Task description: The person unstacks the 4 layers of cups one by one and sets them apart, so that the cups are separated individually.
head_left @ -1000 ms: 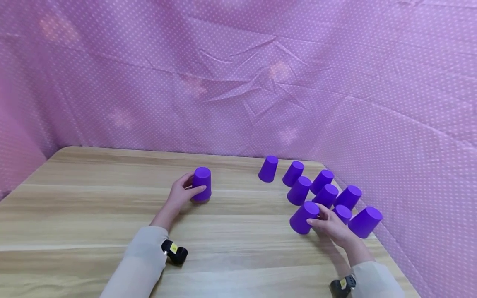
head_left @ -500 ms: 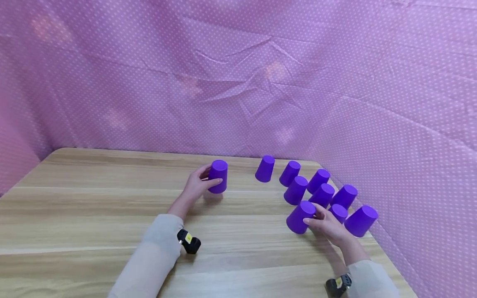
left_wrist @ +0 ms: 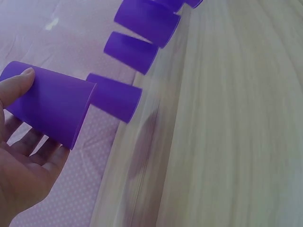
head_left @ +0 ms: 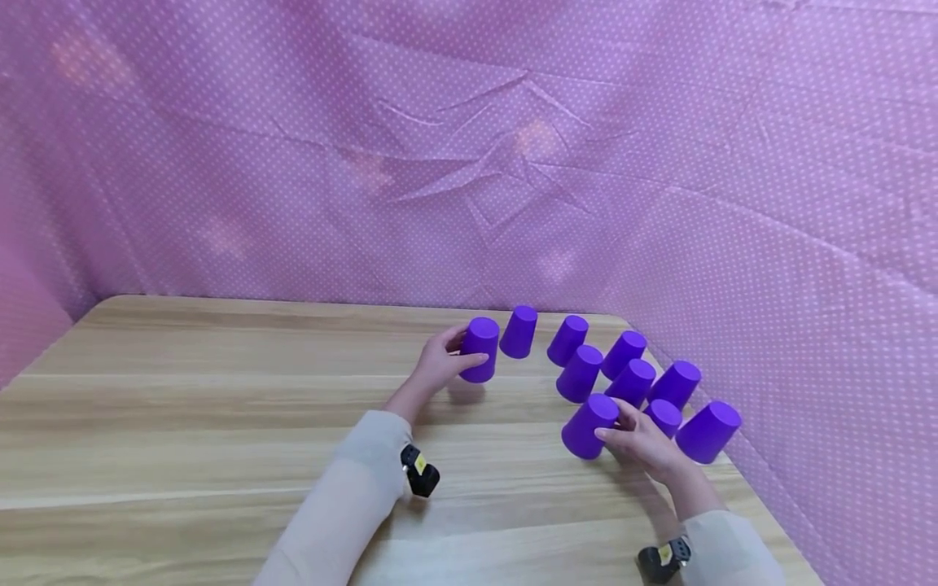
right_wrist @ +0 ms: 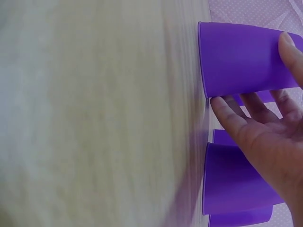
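Observation:
My left hand (head_left: 436, 362) grips a purple plastic cup (head_left: 479, 348), upside down, thumb across its near side. A shadow lies beneath this cup, and in the left wrist view its rim (left_wrist: 85, 118) hangs apart from the tabletop. Just beyond it, to the right, stands another inverted purple cup (head_left: 519, 332). On the right side my right hand (head_left: 648, 446) holds the nearest inverted cup (head_left: 589, 427), thumb on one side and fingers on the other. That cup's rim (right_wrist: 202, 59) appears to rest on the table in the right wrist view.
Several more inverted purple cups (head_left: 579, 374) stand in slanting rows toward the table's right edge, one cup (head_left: 708, 433) at the near right end. The wood-grain table (head_left: 183, 423) backs onto a pink dotted cloth (head_left: 366, 203), which also hangs along the right side.
My left hand has lifted its cup off the table and carried it rightward, close to the far-left cup of the rows. The right hand has stayed on its cup.

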### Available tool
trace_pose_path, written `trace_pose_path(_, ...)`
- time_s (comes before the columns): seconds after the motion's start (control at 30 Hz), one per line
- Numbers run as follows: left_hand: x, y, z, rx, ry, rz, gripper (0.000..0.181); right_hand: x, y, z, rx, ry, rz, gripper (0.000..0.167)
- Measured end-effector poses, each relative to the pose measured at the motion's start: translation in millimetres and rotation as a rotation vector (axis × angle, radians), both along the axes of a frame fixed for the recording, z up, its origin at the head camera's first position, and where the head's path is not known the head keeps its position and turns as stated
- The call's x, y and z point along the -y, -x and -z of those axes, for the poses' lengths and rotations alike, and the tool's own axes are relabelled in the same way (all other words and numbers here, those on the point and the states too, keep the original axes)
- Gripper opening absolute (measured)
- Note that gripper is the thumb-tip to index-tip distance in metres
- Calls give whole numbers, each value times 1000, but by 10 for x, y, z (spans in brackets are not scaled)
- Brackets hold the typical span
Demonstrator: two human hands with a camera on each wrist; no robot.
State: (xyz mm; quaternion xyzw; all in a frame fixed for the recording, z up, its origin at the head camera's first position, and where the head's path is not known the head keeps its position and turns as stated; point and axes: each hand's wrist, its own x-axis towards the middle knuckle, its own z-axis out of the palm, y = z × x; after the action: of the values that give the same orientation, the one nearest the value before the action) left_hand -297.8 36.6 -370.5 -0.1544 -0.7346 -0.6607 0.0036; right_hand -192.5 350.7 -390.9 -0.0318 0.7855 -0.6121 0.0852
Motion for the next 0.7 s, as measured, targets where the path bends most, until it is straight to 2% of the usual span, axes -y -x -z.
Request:
trace_pose_path(0.13, -93, -8, 1, -12, -21, 14, 56, 4, -10, -6, -4, 4, -5, 58)
trace_pose_path(0.37, -263, -26, -6, 43, -21, 18, 56, -8, 5, 8, -5, -15, -6, 57)
trace_pose_path(0.7, -504, -43, -22, 19, -31, 25, 57, 0, 7, 14, -1, -42, 19, 60)
